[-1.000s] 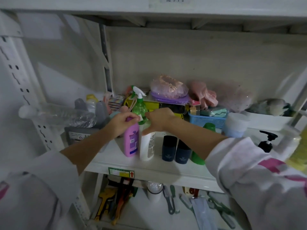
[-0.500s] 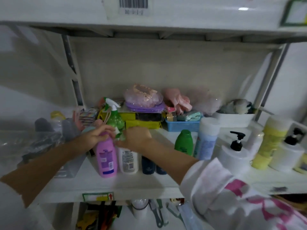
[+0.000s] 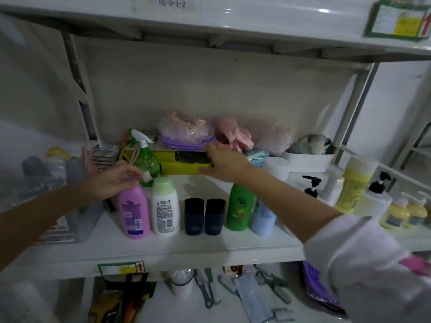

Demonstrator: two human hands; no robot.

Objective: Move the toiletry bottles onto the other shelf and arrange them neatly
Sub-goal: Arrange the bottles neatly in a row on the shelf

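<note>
A row of bottles stands at the front of the white shelf (image 3: 163, 248): a purple bottle (image 3: 134, 213), a white bottle with a pale green cap (image 3: 165, 208), two small dark blue bottles (image 3: 194, 216) (image 3: 215, 216), a green bottle (image 3: 240, 206) and a light blue bottle (image 3: 262, 217). My left hand (image 3: 116, 180) grips the top of the purple bottle, fingers curled over its white cap. My right hand (image 3: 224, 164) is stretched out with straight fingers above and behind the green bottle, by the yellow boxes (image 3: 179, 169). It holds nothing.
A green spray bottle (image 3: 145, 157) stands behind the purple one. Pump bottles (image 3: 311, 187) and a tall yellow bottle (image 3: 354, 183) fill the adjoining shelf on the right. Bagged items and a white tray (image 3: 307, 162) sit at the back. Brushes and tools lie on the shelf below.
My right hand has left the white bottle and moved right and back toward the yellow boxes. My left hand stays on the purple bottle. My head has turned right.
</note>
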